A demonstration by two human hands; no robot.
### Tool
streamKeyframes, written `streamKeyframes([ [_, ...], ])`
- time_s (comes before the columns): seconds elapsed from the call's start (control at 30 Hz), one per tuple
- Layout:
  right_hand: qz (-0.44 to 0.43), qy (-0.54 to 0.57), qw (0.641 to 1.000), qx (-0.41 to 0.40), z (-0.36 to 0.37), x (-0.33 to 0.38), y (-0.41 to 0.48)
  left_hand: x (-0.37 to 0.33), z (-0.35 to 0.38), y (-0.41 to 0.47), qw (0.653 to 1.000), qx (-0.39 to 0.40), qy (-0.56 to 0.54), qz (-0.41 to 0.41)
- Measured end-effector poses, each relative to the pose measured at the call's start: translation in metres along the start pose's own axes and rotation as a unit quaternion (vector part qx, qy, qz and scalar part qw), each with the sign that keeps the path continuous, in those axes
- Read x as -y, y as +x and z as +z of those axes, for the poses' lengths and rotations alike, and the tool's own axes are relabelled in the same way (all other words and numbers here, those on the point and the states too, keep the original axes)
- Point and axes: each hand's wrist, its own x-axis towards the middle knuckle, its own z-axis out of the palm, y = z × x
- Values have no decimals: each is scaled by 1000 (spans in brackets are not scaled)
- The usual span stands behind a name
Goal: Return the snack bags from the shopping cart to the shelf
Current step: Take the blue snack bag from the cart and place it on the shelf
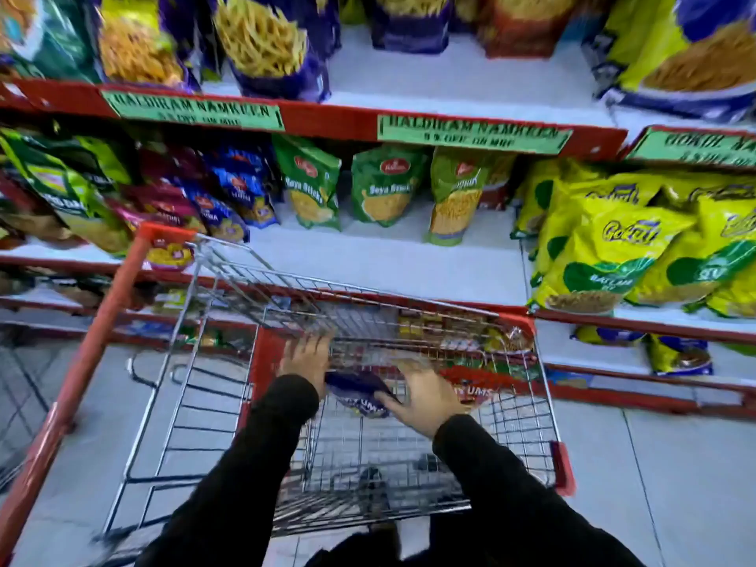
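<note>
A wire shopping cart (pixel 204 403) with red trim stands in front of the snack shelf (pixel 368 255). Both my hands reach down into its basket. My left hand (pixel 307 360) and my right hand (pixel 425 396) close on the two ends of a dark blue snack bag (pixel 360 392) lying in the basket. A red and green snack bag (pixel 487 374) lies beside it on the right. The picture is blurred by motion.
The shelf's middle level holds green bags (pixel 382 190) at the back with a bare white strip in front. Yellow bags (pixel 613 247) fill the right bay, mixed bags (pixel 102 198) the left. Blue and yellow bags (pixel 266 47) stand on the upper level. Grey floor tiles (pixel 654 464) lie right of the cart.
</note>
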Motion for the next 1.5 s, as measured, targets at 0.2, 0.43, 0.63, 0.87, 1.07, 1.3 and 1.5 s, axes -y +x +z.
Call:
streamKeyframes([
  [0.2, 71, -27, 989, 130, 43, -11, 21, 19, 48, 6, 994, 104, 25, -28],
  [0.43, 138, 9, 987, 88, 54, -29, 41, 20, 55, 10, 990, 35, -97, -94],
  [0.63, 118, 125, 985, -18, 30, -42, 23, 18, 42, -9, 939, -99, -319, -86],
  [0.87, 10, 308, 932, -191, -41, -22, -18, -8, -19, -53, 831, -223, -507, -40],
  [1.07, -88, 460, 830, -304, -139, 19, -34, -40, -113, -68, 705, -297, -644, -18],
  [1.3, -230, 519, 718, -403, -276, 70, -27, -73, -265, -51, 614, -372, -693, 65],
  [1.5, -249, 528, 679, -445, -381, 93, 10, -104, -386, -36, 514, -380, -762, 109],
])
